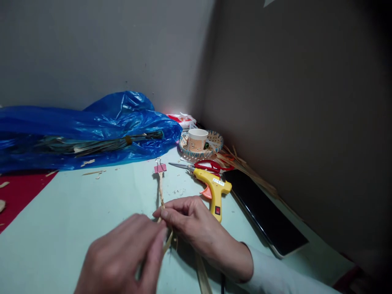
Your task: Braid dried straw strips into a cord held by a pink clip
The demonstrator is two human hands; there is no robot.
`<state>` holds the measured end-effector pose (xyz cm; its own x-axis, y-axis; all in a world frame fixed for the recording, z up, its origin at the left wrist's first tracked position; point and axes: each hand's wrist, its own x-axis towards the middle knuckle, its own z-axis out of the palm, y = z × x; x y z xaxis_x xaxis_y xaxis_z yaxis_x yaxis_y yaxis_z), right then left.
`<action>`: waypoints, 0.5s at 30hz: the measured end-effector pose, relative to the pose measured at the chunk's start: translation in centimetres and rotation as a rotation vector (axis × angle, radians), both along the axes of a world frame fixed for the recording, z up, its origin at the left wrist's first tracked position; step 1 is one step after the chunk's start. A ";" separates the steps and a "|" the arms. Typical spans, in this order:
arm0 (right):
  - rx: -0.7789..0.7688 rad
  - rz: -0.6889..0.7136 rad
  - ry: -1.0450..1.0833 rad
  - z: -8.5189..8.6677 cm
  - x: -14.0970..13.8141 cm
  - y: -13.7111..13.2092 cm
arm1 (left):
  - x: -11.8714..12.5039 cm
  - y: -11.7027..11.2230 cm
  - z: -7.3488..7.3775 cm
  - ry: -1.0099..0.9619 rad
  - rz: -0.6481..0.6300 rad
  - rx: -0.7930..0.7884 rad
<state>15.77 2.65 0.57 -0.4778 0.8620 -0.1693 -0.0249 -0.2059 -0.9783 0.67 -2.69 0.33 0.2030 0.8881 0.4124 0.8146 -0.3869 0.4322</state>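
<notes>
A pink binder clip (160, 168) on the table grips the top of a narrow braid (161, 188) of pale, straw-like strips. The braid runs from the clip toward me. My right hand (191, 222) pinches its near end between thumb and fingers. Close beside it, my left hand (122, 255) is closed, slightly blurred, with its fingertips at the strips just below the pinch; the exact grip there is partly hidden. Loose ends of the strips (168, 241) hang below my fingers, and a wider pale strip (202, 275) passes under my right wrist.
Right of the braid lie a yellow glue gun (217, 189), red-handled scissors (208, 165) and a black tablet-like device (265, 212). Behind them a paper cup (197, 141) stands in a woven tray (218, 141). A blue plastic bag (122, 112) with dried strips lies along the wall.
</notes>
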 end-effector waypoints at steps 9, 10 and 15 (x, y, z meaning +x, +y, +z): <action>0.196 0.127 -0.035 0.1 0.6 -0.1 | -0.4 3.3 0.6 -0.989 0.023 -0.969; 0.223 0.130 -0.084 0.2 0.7 -0.1 | -0.2 3.3 0.4 -1.043 0.056 -0.998; 0.262 0.122 -0.255 0.4 1.0 -0.3 | -0.1 3.1 0.3 -1.172 0.127 -1.014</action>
<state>16.80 2.35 0.96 -0.5507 0.8311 -0.0772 0.2355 0.0660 -0.9696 0.53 0.38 0.65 0.1132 0.8692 -0.4813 -0.1503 0.4938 0.8565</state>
